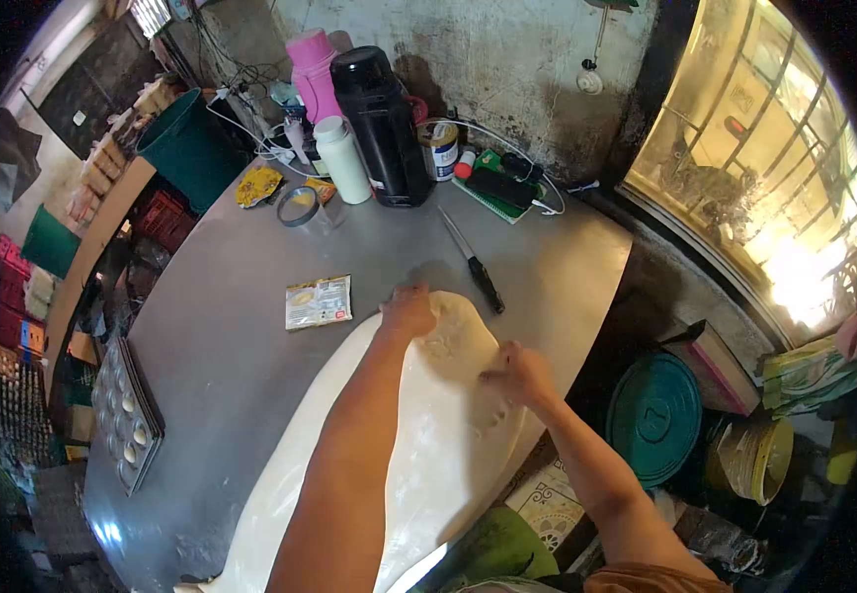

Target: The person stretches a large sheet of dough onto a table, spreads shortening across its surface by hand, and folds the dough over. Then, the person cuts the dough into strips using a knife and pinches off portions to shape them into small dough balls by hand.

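Observation:
A long, pale slab of dough [438,425] lies on the metal table [221,366]. My left hand [409,310] is at the dough's far end, on its left edge, with its fingertips mostly hidden beneath or behind the hand. At the right edge of the dough is my right hand [519,376], its fingers blurred and bent toward the dough. Dents mark the surface between and below the hands. Beyond the dough, a knife with a black handle [486,285] lies on the table. A flat printed packet [318,302] rests left of my left hand.
A black flask [379,128], a white bottle [342,160], a pink jug [314,74] and a can [439,150] stand at the back. A phone [499,188] lies nearby. Moulded trays [124,415] sit at the left edge. A teal lid [654,419] is beyond the right edge.

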A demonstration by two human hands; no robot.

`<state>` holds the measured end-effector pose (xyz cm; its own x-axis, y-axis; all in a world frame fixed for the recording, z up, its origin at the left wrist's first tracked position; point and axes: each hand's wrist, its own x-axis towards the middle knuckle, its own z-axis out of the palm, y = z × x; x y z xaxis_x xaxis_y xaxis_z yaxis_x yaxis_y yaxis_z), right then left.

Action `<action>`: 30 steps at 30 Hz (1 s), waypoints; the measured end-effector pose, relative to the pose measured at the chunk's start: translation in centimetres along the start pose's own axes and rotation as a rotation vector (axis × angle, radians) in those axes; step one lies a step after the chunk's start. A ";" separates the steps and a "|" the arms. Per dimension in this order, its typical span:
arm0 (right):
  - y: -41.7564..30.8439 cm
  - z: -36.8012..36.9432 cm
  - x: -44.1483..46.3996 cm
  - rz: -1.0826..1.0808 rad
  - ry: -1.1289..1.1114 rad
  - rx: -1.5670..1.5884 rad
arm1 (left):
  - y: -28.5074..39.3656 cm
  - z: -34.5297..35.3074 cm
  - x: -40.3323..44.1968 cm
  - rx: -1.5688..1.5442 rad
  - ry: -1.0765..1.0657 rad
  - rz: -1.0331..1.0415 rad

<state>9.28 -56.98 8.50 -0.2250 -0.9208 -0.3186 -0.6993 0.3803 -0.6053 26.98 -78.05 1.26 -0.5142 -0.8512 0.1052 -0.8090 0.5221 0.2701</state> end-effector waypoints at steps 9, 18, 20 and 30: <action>-5.4 3.8 -13.6 -0.722 -0.413 -0.161 | -7.6 -17.8 -16.2 -0.469 -0.402 0.050; -13.7 14.1 -2.4 -1.020 -0.168 -0.520 | -7.4 -22.4 -41.3 -0.502 0.028 -0.544; -16.1 15.4 0.6 -1.040 -0.119 -0.456 | -5.6 -21.4 -45.2 -0.599 0.034 -0.643; -8.7 12.2 -9.4 -0.962 -0.209 -0.620 | 0.3 -16.8 -59.6 -0.677 -0.068 -0.784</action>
<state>25.79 -50.57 7.87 0.6551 -0.7523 -0.0703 -0.7457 -0.6287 -0.2205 62.16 -28.04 11.13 0.0557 -0.9232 -0.3803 -0.6049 -0.3342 0.7228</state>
